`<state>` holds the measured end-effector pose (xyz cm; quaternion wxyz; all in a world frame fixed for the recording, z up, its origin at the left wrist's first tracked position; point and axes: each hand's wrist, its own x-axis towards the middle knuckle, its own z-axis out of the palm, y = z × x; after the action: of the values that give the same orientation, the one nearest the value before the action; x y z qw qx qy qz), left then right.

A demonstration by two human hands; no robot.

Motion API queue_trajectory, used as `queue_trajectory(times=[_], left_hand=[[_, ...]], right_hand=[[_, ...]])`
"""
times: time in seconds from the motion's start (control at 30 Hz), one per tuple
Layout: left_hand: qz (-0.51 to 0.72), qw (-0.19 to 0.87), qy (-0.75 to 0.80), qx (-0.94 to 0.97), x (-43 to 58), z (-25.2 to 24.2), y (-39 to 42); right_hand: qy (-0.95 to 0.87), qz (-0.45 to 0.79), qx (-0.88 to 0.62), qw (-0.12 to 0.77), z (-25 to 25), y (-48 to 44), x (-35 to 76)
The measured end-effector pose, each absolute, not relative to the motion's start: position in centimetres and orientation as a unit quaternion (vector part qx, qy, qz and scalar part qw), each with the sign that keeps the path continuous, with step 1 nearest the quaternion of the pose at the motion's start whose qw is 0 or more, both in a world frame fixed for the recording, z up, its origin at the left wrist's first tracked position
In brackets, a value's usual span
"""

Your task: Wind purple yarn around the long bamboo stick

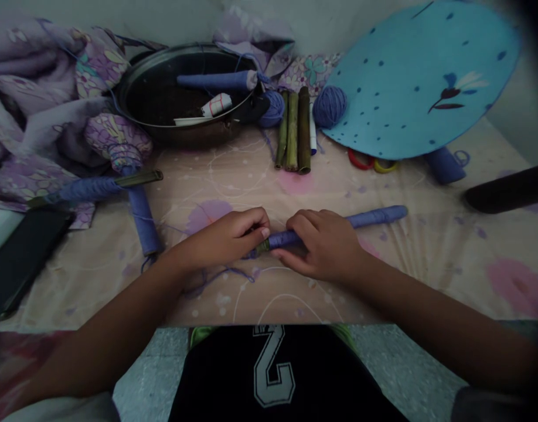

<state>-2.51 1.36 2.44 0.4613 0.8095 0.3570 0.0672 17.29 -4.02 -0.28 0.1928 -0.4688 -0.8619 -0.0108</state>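
Note:
My left hand curls around the bare green end of a bamboo stick wound in violet-blue yarn, which lies almost level across the sheet. My right hand grips the same stick a little further along, with its fingers over the wrapping. The two hands nearly touch. A loose strand of violet yarn trails on the sheet below my left wrist. The wrapped stick's far end sticks out to the right, and its middle is hidden under my right hand.
Behind my hands stand bare bamboo sticks, violet yarn balls, and a dark metal pan holding a wrapped stick. Other wrapped sticks lie left. A blue fan-shaped board leans right. A black phone sits at the left edge.

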Motion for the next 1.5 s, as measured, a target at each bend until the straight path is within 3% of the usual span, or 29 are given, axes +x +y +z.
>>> queue_trajectory(times=[0.57,1.2,1.5], left_hand=[[0.117,0.427,0.376,0.814,-2.2,2.0,1.4],[0.137,0.681,0.329,0.64,-2.5,1.8,1.8],[0.198,0.701,0.384,0.567,-1.6,1.4,0.2]], right_hand=[[-0.856,0.002,-0.478,0.198,-0.4,-3.4,17.4],[-0.866,-0.104,-0.37,0.319,-0.2,-3.7,17.9],[-0.838,-0.128,-0.426,0.315,0.6,-3.7,18.3]])
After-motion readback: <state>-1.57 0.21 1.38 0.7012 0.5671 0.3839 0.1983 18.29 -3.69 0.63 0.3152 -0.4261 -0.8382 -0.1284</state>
